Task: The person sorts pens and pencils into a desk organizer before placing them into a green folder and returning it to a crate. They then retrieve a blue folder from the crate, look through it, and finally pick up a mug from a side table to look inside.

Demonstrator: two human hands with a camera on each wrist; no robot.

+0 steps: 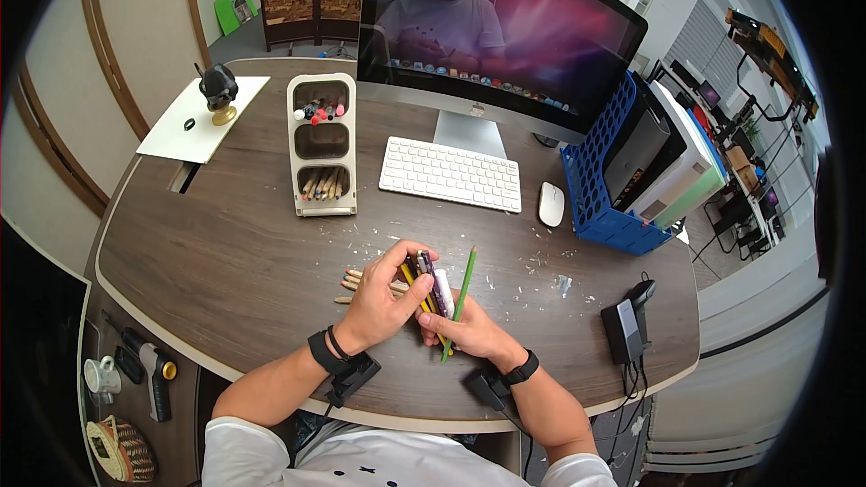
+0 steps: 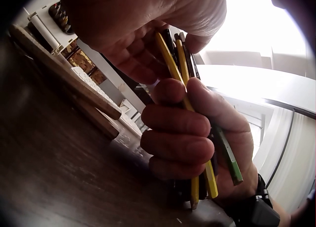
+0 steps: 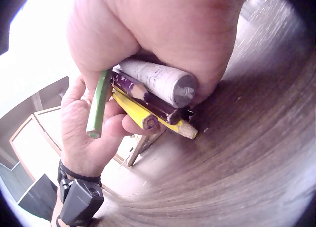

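Both hands hold one bundle over the desk's front. The left hand (image 1: 383, 302) grips its upper part from the left, fingers curled round it. From the right, the right hand (image 1: 469, 332) pinches the lower part; its curled fingers show in the left wrist view. In the bundle are yellow pencils (image 2: 211, 180), a purple pencil (image 3: 129, 83), a thick white cylinder (image 3: 153, 79) and dark pencils partly hidden by fingers. A green pencil (image 1: 466, 284) tilts out at the right side. Several wooden pencils (image 1: 350, 285) lie on the desk, partly behind the left hand.
A white organizer (image 1: 295, 140) holding pens and pencils stands at the back left. Beyond the hands are a keyboard (image 1: 451, 173), monitor (image 1: 505, 27) and mouse (image 1: 551, 205). A blue file rack (image 1: 613, 233) and a black device (image 1: 622, 332) sit at right. Shavings (image 1: 532, 261) dot the desk.
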